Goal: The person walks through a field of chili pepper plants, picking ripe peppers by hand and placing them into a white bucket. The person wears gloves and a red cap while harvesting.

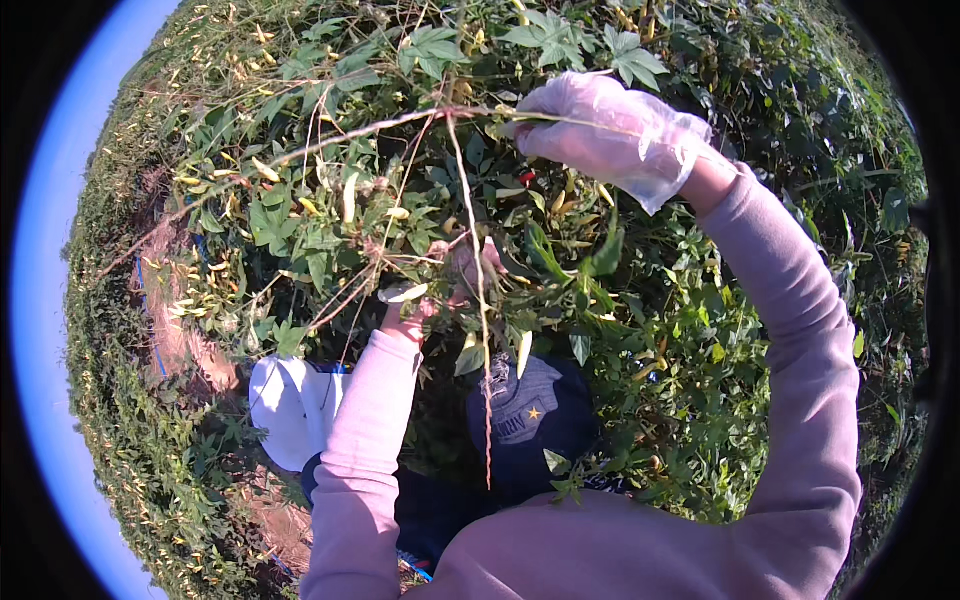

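My right hand [600, 135], in a clear plastic glove, is raised over the pepper plants at upper right. Its fingers curl inward, with a pale green bit at their tips; whether they grip it is not clear. A thin dry stem [360, 133] crosses in front of the glove. My left hand [457, 277] reaches into the foliage at the middle, largely hidden by leaves and stalks. What it holds cannot be made out. Close by hang pale yellow chili peppers [349, 196], one pepper [406, 293] right at the wrist. A red pepper [527, 178] shows deeper in.
Beside my left forearm is a white container [289, 412]. Dark denim clothing [532, 412] with a star patch lies below the leaves. A forked dry branch [470, 210] hangs close before the camera. Bare reddish soil [169, 315] and a blue line [157, 352] run along the left.
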The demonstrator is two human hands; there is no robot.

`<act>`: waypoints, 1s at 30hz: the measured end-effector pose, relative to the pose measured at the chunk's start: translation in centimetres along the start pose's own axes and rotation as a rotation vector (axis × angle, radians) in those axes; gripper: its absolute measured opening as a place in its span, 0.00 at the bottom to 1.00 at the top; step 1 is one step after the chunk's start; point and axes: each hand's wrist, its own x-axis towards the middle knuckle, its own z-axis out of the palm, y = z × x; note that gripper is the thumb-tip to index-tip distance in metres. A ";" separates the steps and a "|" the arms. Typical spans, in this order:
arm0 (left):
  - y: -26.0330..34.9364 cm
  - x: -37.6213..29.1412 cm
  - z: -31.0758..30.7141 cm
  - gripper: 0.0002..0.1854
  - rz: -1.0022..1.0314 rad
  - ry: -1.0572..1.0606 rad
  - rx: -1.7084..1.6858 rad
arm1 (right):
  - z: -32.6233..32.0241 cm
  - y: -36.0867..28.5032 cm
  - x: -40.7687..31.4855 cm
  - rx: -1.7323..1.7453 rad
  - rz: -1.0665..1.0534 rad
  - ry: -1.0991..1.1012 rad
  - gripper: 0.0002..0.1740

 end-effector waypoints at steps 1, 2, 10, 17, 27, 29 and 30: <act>-0.5 0.2 -0.7 0.36 -0.042 -0.273 -0.122 | 1.7 0.3 2.5 -0.403 0.022 -0.126 0.15; -1.0 0.4 -1.3 0.36 -0.088 -0.581 -0.244 | 3.2 0.9 3.3 -0.526 0.020 -0.239 0.13; -4.6 -4.6 -0.4 0.29 -0.050 0.589 0.293 | 13.8 6.1 5.8 -0.771 0.353 -0.372 0.19; -2.6 -1.1 1.2 0.25 -0.034 0.712 0.787 | 13.6 7.7 7.6 -0.302 0.338 -0.484 0.19; -1.5 -0.5 3.0 0.21 -0.010 0.780 1.239 | -6.1 0.0 -0.3 0.107 0.122 -0.326 0.24; -1.6 -0.4 3.4 0.20 -0.001 0.785 1.309 | -7.4 -1.1 -3.0 0.339 0.021 -0.061 0.27; -1.7 -0.3 3.6 0.19 0.004 0.780 1.330 | -7.9 -1.8 -4.5 0.391 -0.010 0.087 0.28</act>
